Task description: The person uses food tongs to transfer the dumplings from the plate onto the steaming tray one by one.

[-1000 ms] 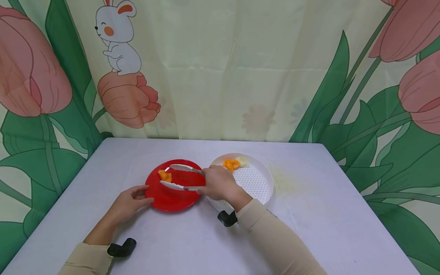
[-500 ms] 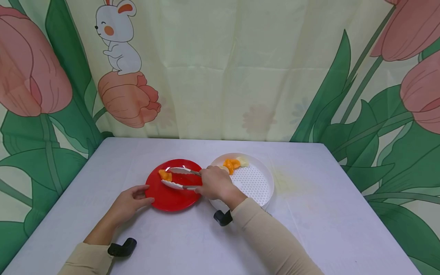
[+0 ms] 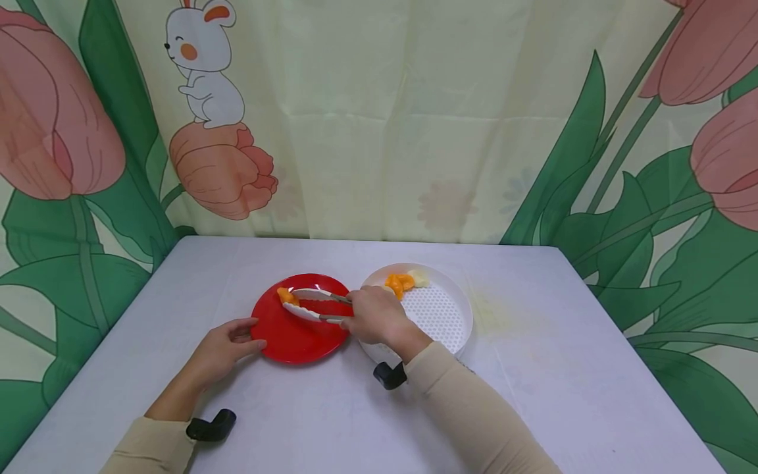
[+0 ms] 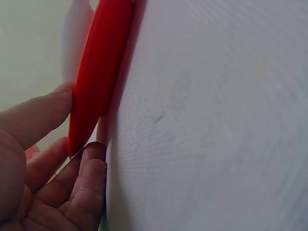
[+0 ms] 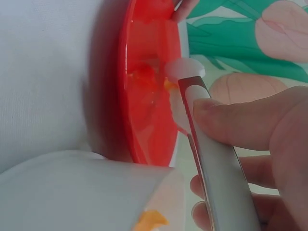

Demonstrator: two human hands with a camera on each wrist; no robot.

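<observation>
Since a moment ago, the tongs (image 3: pixel 316 304) have narrowed around the orange piece (image 3: pixel 287 295) on the red plate (image 3: pixel 296 336). Right hand (image 3: pixel 372 317) grips them; left hand (image 3: pixel 222 347) rests relaxed against the plate's rim. Beside it on the counter (image 3: pixel 533 368) sits a white bowl (image 3: pixel 458 309).

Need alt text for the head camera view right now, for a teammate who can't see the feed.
A person's right hand holds tongs over a red plate, their tips at an orange food piece, while the left hand touches the plate's near-left rim. Beside it on the pale table, a white perforated dish holds more orange pieces.
</observation>
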